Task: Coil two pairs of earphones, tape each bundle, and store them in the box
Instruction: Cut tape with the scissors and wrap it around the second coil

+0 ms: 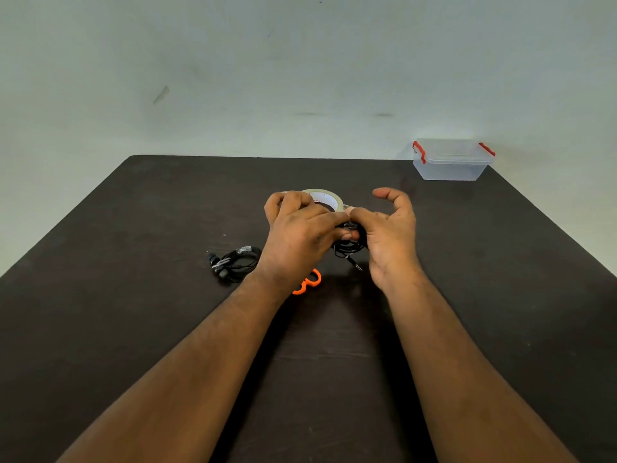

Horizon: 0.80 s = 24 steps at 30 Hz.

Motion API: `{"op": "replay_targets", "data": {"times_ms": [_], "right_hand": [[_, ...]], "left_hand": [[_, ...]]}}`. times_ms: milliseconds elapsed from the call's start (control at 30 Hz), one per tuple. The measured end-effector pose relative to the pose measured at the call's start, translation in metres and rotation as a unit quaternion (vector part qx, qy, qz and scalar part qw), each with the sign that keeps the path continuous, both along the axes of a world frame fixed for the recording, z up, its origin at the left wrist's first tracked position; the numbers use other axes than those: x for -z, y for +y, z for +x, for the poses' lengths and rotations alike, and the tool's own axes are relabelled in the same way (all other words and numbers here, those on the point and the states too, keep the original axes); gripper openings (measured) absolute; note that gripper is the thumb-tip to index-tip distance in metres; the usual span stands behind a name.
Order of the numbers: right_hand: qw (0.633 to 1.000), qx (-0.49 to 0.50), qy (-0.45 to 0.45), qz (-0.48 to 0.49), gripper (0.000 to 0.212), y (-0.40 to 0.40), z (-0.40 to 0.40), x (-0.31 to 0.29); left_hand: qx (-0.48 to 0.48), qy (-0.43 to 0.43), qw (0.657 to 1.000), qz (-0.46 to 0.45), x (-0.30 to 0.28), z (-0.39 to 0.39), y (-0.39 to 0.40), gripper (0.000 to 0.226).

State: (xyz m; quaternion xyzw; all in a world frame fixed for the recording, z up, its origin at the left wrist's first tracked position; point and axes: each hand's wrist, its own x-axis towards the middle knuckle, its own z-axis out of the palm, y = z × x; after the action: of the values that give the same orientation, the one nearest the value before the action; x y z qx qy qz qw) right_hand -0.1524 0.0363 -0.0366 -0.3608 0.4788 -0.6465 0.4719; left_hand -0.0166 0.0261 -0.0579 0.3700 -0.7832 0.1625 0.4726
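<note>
Two hands met over the dark tabletop [133, 329]: my left hand [300, 228] and right hand [387, 235] pinched a coiled black earphone bundle [349, 245] between curled fingers, its plug hanging below. Just behind sat the tape roll [329, 197]. A second coiled pair [233, 264] lay to the left, orange scissors [309, 282] under my left wrist, the clear box [450, 160] at the far right corner.

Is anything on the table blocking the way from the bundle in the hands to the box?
Nothing visible does. The bundle sits between both hands; the box stands at the far right corner with bare table between. Its lid looks closed.
</note>
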Motion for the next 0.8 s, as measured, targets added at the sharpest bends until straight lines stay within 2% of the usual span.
{"op": "replay_targets", "data": {"times_ms": [200, 367, 467, 500, 600, 667, 733, 800], "right_hand": [[0.999, -0.012, -0.018, 0.027, 0.048, -0.004, -0.003, 0.000], [0.984, -0.046, -0.122, 0.124, 0.041, -0.008, -0.005, 0.002], [0.971, -0.086, -0.147, 0.170, 0.022, -0.007, -0.001, 0.004], [0.968, -0.099, -0.150, 0.174, 0.020, -0.007, 0.000, 0.004], [0.964, -0.125, -0.159, 0.174, 0.031, -0.010, -0.003, 0.005], [0.962, -0.162, -0.146, 0.164, 0.028, -0.009, -0.006, 0.005], [0.956, -0.200, -0.158, 0.147, 0.038, -0.007, -0.009, 0.006], [0.954, -0.204, -0.185, 0.121, 0.028, -0.007, -0.012, 0.007]], "left_hand": [[-0.030, -0.012, 0.999, -0.006, 0.004, -0.001, -0.003, 0.016], [-0.027, -0.007, 1.000, -0.014, 0.003, -0.005, 0.001, 0.015], [-0.031, -0.013, 0.999, -0.030, 0.004, -0.009, 0.003, 0.015], [-0.028, -0.014, 0.999, -0.036, 0.005, -0.010, 0.004, 0.016], [-0.032, 0.003, 0.999, -0.025, 0.007, -0.010, 0.004, 0.018], [-0.039, 0.023, 0.999, 0.006, 0.007, -0.010, 0.005, 0.019], [-0.046, 0.058, 0.996, 0.051, 0.005, -0.010, 0.005, 0.024], [-0.079, 0.099, 0.988, 0.083, 0.003, -0.007, 0.005, 0.028]]}}
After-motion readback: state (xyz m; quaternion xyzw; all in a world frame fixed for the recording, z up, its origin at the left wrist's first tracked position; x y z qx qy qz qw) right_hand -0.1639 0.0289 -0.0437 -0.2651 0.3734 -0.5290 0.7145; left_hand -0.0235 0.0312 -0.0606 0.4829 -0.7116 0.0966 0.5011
